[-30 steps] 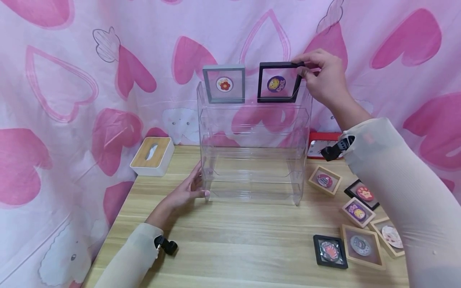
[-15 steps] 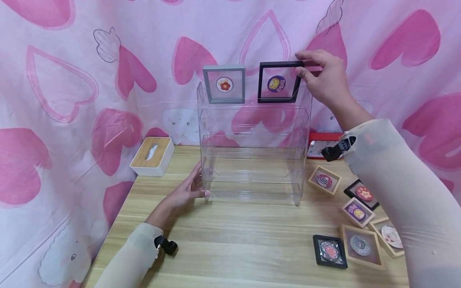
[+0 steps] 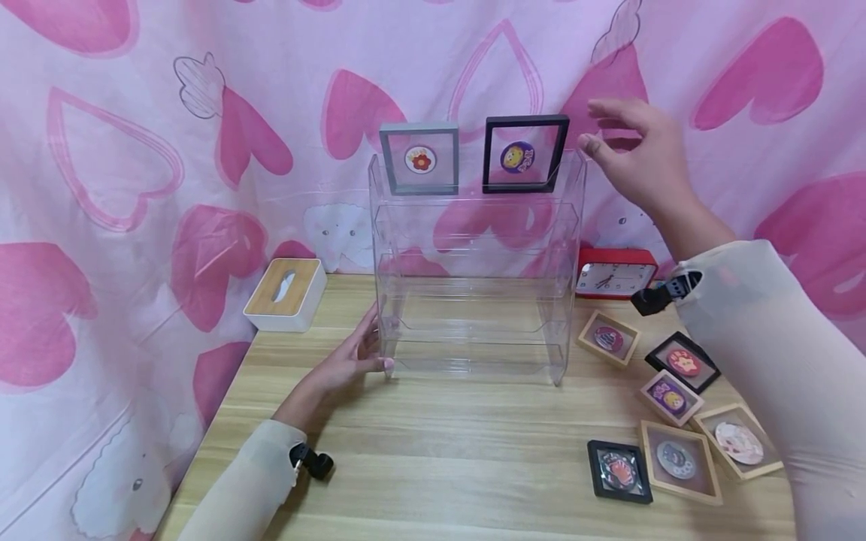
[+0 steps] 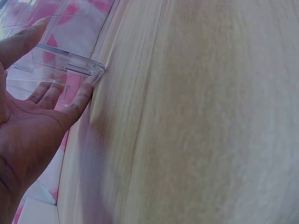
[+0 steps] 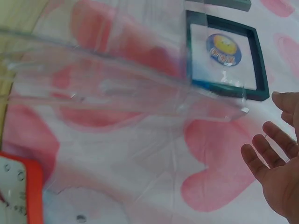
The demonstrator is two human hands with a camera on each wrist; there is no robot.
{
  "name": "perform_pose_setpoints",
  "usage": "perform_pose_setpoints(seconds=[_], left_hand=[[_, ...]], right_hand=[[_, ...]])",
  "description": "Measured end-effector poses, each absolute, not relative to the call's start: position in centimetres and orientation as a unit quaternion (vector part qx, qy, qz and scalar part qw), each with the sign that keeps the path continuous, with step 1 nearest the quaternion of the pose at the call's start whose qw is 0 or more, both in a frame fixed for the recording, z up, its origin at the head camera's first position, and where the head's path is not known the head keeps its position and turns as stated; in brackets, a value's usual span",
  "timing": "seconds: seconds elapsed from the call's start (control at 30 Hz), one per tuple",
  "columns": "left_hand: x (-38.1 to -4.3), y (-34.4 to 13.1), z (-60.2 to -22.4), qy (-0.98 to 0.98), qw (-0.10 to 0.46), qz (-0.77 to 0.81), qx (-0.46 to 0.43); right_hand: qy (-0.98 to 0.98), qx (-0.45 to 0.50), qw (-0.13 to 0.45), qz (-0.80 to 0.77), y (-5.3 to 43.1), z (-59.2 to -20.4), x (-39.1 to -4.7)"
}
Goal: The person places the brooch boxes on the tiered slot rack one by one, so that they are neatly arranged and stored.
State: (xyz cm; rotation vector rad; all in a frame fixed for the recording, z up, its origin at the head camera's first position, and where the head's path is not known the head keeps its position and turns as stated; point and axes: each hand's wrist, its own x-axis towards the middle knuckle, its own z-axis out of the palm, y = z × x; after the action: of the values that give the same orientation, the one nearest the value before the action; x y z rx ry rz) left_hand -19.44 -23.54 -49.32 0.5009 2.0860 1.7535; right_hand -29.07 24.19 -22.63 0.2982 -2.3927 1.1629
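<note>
A clear acrylic tiered display stand (image 3: 473, 285) stands upright on the wooden table. On its top tier, a grey frame (image 3: 419, 158) with a flower badge is at left and a black frame (image 3: 525, 154) with a yellow character badge at right. My left hand (image 3: 348, 359) holds the stand's lower left side, thumb at the front edge and fingers along the side; the left wrist view shows the hand (image 4: 37, 121) against the clear panel. My right hand (image 3: 639, 154) is in the air just right of the black frame, fingers apart from it and holding nothing.
Several framed badges lie at right, among them a wooden frame (image 3: 609, 338), a black frame (image 3: 619, 472) and a larger wooden frame (image 3: 679, 462). Behind them is a red clock (image 3: 616, 274). A tissue box (image 3: 286, 294) sits at left, before a pink heart-patterned curtain (image 3: 257, 225).
The right hand has let go of the black frame and moved away to the right, uncovering more of the red clock. The black frame stays upright on the top tier; the left hand stays put.
</note>
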Motion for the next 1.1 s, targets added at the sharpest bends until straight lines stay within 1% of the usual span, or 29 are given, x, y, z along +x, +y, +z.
perform_pose_setpoints(seconds=[0.17,0.4,0.6,0.8,1.0,1.1], left_hand=[[-19.3,-23.5,-49.1,0.742,0.188,0.621,0.165],[-19.3,-23.7,-49.1,0.747,0.188,0.618,0.159],[-19.4,-23.7,-49.2,0.747,0.191,0.617,0.157],[-19.4,-23.5,-49.3,0.75,0.194,0.615,0.15],[-19.4,-23.5,-49.2,0.753,0.192,0.612,0.149],[-19.3,-23.5,-49.2,0.751,0.191,0.614,0.151]], right_hand=[[-0.879,0.092,0.229,0.409,26.1,-24.3,-28.2],[-0.898,0.082,0.206,0.38,29.2,-27.3,-27.5],[-0.917,0.063,0.179,0.351,32.0,-31.1,-26.6],[-0.925,0.07,0.164,0.335,34.9,-35.2,-25.9],[-0.941,0.059,0.121,0.309,37.3,-38.7,-25.1],[-0.943,0.058,0.123,0.302,38.5,-40.3,-24.6]])
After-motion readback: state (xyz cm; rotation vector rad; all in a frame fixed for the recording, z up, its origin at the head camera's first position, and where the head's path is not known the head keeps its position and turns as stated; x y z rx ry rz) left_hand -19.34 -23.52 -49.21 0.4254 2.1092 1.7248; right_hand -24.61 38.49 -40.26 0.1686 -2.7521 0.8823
